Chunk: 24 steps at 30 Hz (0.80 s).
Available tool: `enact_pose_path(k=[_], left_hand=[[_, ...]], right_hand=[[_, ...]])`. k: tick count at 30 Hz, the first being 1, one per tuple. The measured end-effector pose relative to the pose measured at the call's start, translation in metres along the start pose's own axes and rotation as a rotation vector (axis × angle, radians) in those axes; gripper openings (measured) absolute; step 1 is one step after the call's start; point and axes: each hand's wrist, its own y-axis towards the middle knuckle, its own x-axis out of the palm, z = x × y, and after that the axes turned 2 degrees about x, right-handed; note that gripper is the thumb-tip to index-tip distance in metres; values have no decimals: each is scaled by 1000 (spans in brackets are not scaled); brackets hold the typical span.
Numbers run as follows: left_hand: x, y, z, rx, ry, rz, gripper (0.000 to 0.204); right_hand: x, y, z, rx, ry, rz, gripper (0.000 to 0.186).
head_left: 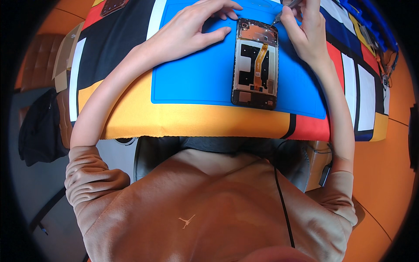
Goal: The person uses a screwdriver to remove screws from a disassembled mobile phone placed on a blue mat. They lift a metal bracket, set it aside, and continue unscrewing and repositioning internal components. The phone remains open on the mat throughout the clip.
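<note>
A smartphone (245,63) with its back cover off lies face down on a blue mat (192,83). Its inside shows a copper-coloured upper section, a silvery battery area with a black patch, and an orange flex cable (259,67) running lengthwise. Beside its upper left edge is my left hand (200,24), fingers apart and empty, the thumb just short of the frame. In my right hand (305,32) is a slim grey tool that looks like a small screwdriver (278,18), gripped between thumb and fingers. Its thin tip reaches the phone's upper right corner.
A colour-blocked cloth (209,120) covers the table. Another dark phone-like object (114,6) lies at the far left. Blue material (375,22) and cables (386,72) are along the right edge. A cardboard box (63,56) and a dark bag (41,126) are off to the left.
</note>
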Motion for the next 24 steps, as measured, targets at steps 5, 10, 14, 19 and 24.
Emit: enact_pose_path(k=[5,10,14,19,24], left_hand=[[0,-4,2,-32,5,9,50],[1,0,-1,4,-14,11,50],[1,-2,-1,-13,3,2,49],[0,-2,-2,-23,27,-2,49],[3,-3,-8,4,33,17,49]], right_hand=[[1,-2,0,86,-103,-19,30],[2,-1,0,1,-107,7,28],[7,-1,5,-100,-140,35,29],[6,-2,7,71,-112,18,28],[3,-1,-6,-1,-161,9,28]])
